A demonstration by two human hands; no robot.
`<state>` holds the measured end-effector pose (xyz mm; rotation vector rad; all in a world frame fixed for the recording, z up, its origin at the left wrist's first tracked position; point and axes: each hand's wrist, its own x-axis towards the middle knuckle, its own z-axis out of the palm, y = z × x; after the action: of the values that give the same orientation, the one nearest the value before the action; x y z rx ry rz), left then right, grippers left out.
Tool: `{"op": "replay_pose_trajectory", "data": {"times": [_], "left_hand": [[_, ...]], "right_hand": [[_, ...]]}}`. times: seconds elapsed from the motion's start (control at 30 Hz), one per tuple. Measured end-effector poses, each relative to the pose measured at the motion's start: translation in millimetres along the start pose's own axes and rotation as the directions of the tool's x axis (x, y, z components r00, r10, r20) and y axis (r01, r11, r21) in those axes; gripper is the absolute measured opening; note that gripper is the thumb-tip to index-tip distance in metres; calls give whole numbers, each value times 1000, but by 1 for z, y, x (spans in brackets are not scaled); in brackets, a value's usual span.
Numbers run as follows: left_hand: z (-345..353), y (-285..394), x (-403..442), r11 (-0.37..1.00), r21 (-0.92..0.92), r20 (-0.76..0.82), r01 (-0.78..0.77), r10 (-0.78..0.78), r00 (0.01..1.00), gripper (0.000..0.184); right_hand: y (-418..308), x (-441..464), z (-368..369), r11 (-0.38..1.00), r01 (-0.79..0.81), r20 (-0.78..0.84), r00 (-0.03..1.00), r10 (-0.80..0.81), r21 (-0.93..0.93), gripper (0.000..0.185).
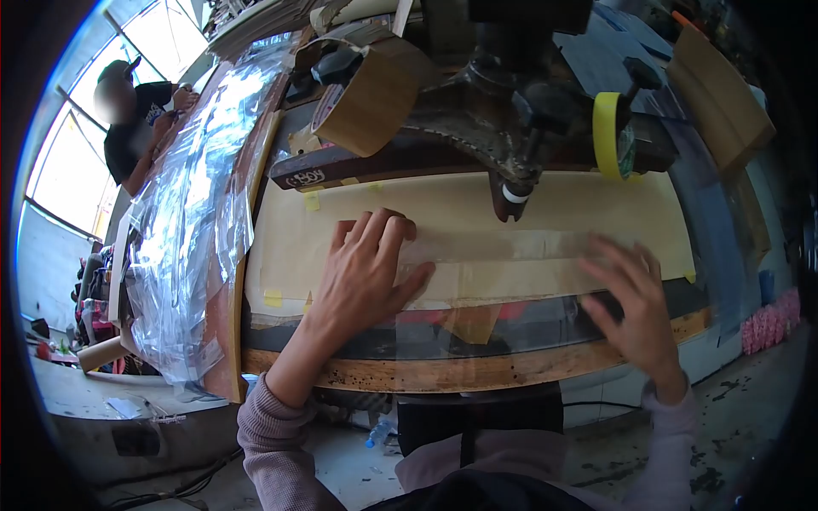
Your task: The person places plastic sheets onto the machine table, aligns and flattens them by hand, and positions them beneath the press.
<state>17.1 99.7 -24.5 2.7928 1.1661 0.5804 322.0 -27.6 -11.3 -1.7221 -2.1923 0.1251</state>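
A clear plastic sheet or bag (pixel 503 277) lies across the cream board (pixel 294 221) and hangs over the wooden front edge. My left hand (pixel 366 264) rests at the left end of the plastic, its fingers bent and the thumb apart. At the right end is my right hand (pixel 626 298), slightly blurred, with its fingers spread over the plastic. Neither hand is wrapped round anything. Above the board a dark metal machine head (pixel 503 128) reaches down to a white-ringed tip (pixel 515 194).
Shiny clear plastic bags (pixel 192 230) are piled on the left. A brown tape roll (pixel 366 102) and a yellow tape roll (pixel 606 136) hang on the machine. Another person (pixel 141 119) stands at the far left. Pink wrapped material (pixel 771 322) is at the right.
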Motion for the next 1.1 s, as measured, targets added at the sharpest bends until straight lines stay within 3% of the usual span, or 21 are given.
{"op": "replay_pose_trajectory", "data": {"times": [0.03,0.1,0.13,0.23,0.33,0.43,0.47,0.57,0.6,0.73,0.8,1.1], "left_hand": [[-1,0,0,997,-75,17,8,-7,1000,30],[1,-1,-1,975,-219,52,28,-17,998,30],[5,-4,-1,960,-273,-29,-59,53,998,27],[-4,-8,-2,819,-570,63,63,-33,997,31],[-19,-3,-5,405,-899,113,166,-152,982,43],[-38,16,-6,368,-930,-68,-16,-128,989,51],[-43,26,-7,364,-928,-150,-76,-180,972,48],[-61,51,-12,396,-890,-335,-227,-229,914,43],[-66,64,-13,482,-859,-375,-174,-359,855,44],[-85,75,-22,538,-774,-538,-332,-283,794,44],[-90,80,-29,554,-747,-584,-368,-280,762,43],[-101,106,-56,534,-704,-670,-467,-282,687,44]], "right_hand": [[5,11,5,999,4,-102,995,-9,-53,46],[20,28,18,1000,-11,-148,989,12,4,43],[24,34,18,999,-16,-175,984,21,31,41],[28,39,1,932,-180,40,983,176,314,28],[28,30,-25,845,-108,-4,992,129,524,18],[17,17,-66,757,-125,-8,986,169,641,17],[19,13,-70,758,-29,-100,987,124,652,21],[8,-3,-104,656,-69,-54,985,165,752,23],[4,-7,-110,681,-23,-99,985,140,732,26],[-8,-23,-126,696,103,-221,972,82,711,26],[-13,-28,-129,733,186,-310,950,36,654,26],[-25,-45,-137,785,278,-426,904,-20,553,29]]}}
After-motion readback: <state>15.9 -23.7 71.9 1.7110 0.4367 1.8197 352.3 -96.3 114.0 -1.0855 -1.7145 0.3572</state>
